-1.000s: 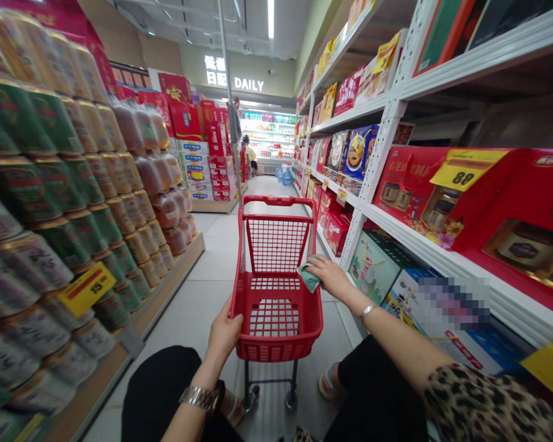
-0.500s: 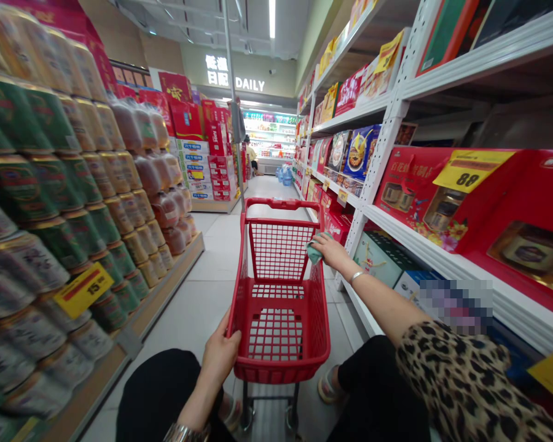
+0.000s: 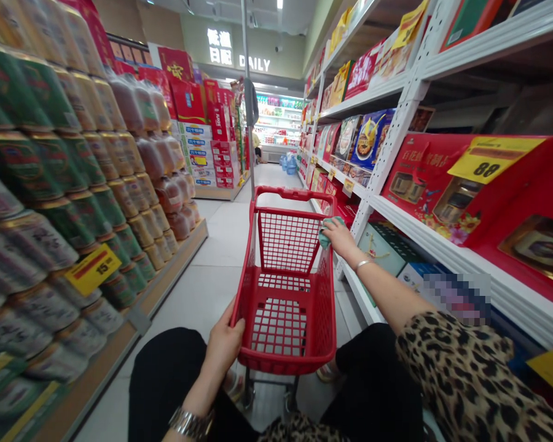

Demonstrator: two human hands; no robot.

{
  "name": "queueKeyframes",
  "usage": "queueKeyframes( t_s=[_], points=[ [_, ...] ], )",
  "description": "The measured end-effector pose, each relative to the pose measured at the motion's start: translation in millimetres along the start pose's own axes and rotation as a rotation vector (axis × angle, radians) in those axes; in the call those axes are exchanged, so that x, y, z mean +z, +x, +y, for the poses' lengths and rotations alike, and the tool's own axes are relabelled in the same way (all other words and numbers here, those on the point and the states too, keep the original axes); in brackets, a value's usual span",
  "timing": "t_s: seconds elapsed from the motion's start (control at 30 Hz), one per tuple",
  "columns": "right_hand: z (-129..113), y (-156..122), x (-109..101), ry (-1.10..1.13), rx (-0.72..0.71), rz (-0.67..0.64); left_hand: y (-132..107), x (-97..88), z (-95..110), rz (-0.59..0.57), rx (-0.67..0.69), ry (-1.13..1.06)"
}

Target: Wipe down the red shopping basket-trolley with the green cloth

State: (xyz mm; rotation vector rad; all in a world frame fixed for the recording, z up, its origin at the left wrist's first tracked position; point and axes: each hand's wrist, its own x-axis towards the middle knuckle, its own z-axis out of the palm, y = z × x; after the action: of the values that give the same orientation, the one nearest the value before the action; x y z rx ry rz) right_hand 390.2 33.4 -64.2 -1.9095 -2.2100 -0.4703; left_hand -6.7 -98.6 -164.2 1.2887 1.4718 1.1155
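Note:
A red plastic shopping cart [image 3: 283, 288] stands between my knees, its grid basket holding nothing that I can see. My left hand [image 3: 225, 337] grips the near left rim of the basket, thumb over the edge. At the upper right side of the cart, my right hand [image 3: 340, 236] presses a light green cloth [image 3: 328, 231] onto the rim near the handle [image 3: 295, 195]. The fingers are bent over the cloth and partly cover it.
Stacked drink cans [image 3: 64, 221] rise on a low platform [image 3: 142, 307] at the left. A white shelf rack [image 3: 378, 184] with red gift boxes [image 3: 461, 190] runs along the right. A grey pole [image 3: 247, 61] stands ahead, and a person [image 3: 257, 144] is far down the aisle.
My view has shifted slightly, so the cart appears a little further right and higher. My right hand with the cloth stays on the cart's right rim; my left hand keeps its grip.

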Motion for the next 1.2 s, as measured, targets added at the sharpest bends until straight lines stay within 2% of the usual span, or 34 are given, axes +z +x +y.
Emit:
queueKeyframes(
  t_s=[0.1, 0.23, 0.63, 0.87, 1.2],
  points=[
    [-6, -14, 4, 0.019, -0.024, 0.013, -3, 1.0, 3, -0.041, -0.028, -0.056],
    [-13, -33, 7, 0.078, -0.069, 0.055, -5, 0.6, 8, 0.001, 0.001, -0.039],
    [-46, -109, 15, 0.274, -0.101, 0.122, -15, 2.4, 21, -0.008, 0.049, 0.03],
    [-73, -157, 5, 0.357, -0.117, 0.14, -19, 6.5, 26, 0.007, 0.056, 0.006],
    [-115, -218, -17, 0.475, -0.075, 0.14, -14, 11.9, 29, -0.037, 0.083, 0.031]
  ],
)
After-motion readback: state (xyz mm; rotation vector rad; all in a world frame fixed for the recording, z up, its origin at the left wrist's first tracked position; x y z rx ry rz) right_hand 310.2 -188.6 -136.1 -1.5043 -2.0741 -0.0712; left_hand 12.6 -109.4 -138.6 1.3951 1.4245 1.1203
